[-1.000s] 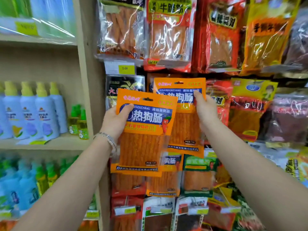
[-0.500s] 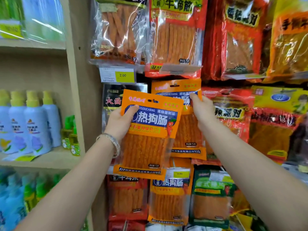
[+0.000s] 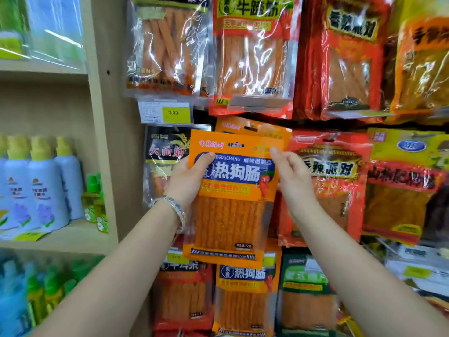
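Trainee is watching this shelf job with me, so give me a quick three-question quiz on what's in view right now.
1. True or false: the left hand grips the orange packet.
2. The yellow price tag reads: A 2.00, B 5.00, C 9.50?
3. Fill in: the bracelet sits on the ___ wrist.
Key: 1 true; 2 A; 3 left.

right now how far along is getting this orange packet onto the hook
Done: the orange packet is lined up over the matching packet hanging behind it. In hand: the left hand grips its left edge, the right hand pinches its upper right corner. Left: its hang hole sits below the hook, so it is not yet threaded on.
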A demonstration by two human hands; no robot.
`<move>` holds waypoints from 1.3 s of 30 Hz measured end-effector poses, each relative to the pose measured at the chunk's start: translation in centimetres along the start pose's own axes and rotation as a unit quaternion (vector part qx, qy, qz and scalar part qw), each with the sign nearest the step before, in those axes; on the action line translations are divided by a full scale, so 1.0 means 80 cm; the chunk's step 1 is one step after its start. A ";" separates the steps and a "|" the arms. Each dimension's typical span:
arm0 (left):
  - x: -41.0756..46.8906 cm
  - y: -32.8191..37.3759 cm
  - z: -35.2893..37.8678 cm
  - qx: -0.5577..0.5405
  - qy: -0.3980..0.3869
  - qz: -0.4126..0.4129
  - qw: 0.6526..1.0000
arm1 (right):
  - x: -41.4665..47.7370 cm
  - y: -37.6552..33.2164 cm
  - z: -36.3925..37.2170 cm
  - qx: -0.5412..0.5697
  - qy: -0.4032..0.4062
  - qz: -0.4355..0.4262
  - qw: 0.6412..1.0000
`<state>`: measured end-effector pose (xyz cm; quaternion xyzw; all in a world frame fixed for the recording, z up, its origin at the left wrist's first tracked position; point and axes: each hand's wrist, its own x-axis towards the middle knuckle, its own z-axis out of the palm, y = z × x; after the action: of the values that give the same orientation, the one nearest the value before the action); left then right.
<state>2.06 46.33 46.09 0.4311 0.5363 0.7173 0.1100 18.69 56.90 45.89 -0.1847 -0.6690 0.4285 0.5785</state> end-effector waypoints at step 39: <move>-0.027 -0.124 0.034 0.372 -0.164 0.197 0.892 | 0.007 0.064 -0.027 -0.612 -0.025 -0.348 0.709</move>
<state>2.29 50.79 36.59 0.6484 0.6427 0.3912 -0.1159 19.25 61.01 42.12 -0.2417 -0.8156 -0.3028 0.4298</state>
